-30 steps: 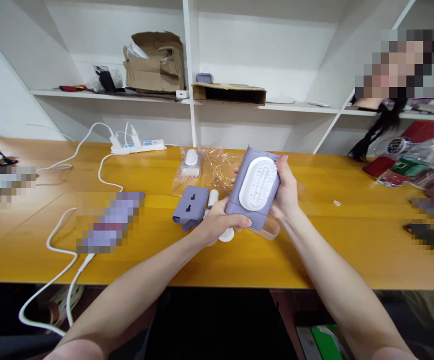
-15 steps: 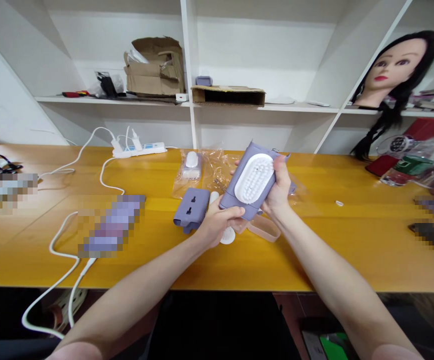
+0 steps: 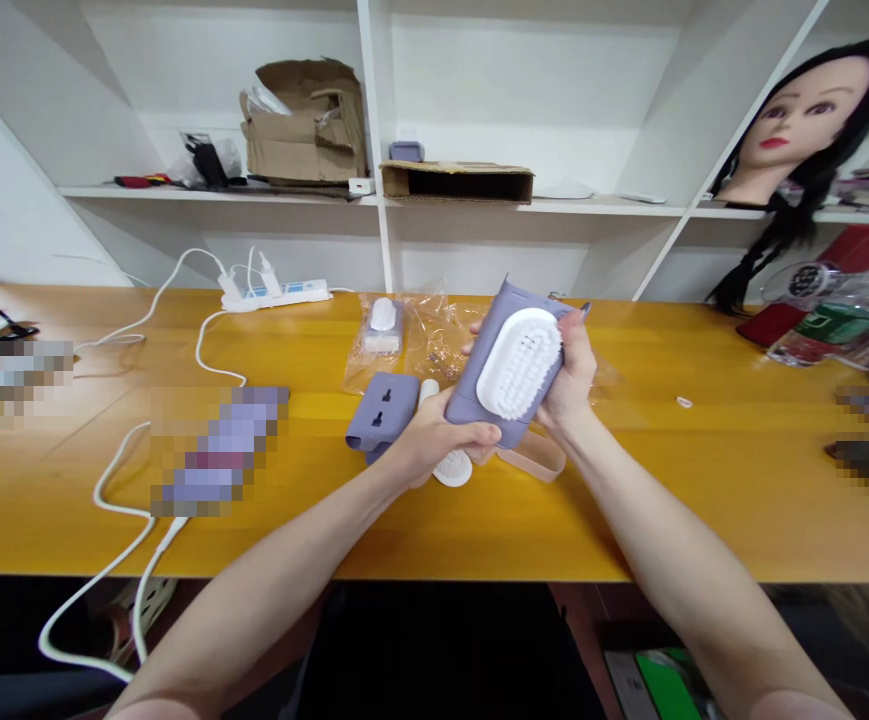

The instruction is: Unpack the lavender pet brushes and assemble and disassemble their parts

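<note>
A person's two bare hands hold a purple casing (image 3: 466, 402) above a yellow wooden table (image 3: 479, 540), its white oval bristled pad (image 3: 520, 365) facing up and tilted. The left hand (image 3: 438, 437) grips the lower end, thumb across the front; the right hand (image 3: 570, 375) wraps the right side, its thumb near the pad's upper edge. Fingers behind the casing are mostly hidden. Near the left hand lie a purple slotted piece (image 3: 385, 405) and a round white bristled piece (image 3: 452, 470). A beige band (image 3: 546, 460) rests below the casing, and clear plastic wrapping (image 3: 434, 330) spreads behind.
</note>
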Action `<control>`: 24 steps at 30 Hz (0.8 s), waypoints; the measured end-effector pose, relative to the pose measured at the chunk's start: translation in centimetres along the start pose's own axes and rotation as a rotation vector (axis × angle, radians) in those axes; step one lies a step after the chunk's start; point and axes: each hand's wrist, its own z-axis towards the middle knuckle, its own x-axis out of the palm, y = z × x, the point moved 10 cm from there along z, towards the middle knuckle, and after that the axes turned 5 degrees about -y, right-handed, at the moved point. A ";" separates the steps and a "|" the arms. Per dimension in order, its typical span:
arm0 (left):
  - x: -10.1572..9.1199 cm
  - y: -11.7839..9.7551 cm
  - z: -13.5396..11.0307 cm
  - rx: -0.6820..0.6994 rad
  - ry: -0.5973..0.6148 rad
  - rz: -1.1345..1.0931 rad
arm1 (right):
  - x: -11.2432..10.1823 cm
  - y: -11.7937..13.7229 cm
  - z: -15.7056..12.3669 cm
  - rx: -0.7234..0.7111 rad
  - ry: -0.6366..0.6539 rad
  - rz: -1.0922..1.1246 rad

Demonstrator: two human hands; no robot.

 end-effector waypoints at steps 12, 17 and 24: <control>0.6 0.8 -0.2 -0.037 -0.028 -0.027 | 0.6 -1.3 0.7 0.158 0.106 -0.032; -0.2 0.1 -0.1 0.006 -0.090 -0.113 | -0.1 -2.1 0.8 0.181 0.127 -0.026; -1.7 -2.3 -0.3 0.176 -0.162 -0.126 | 0.5 -2.4 -1.6 0.307 0.234 -0.189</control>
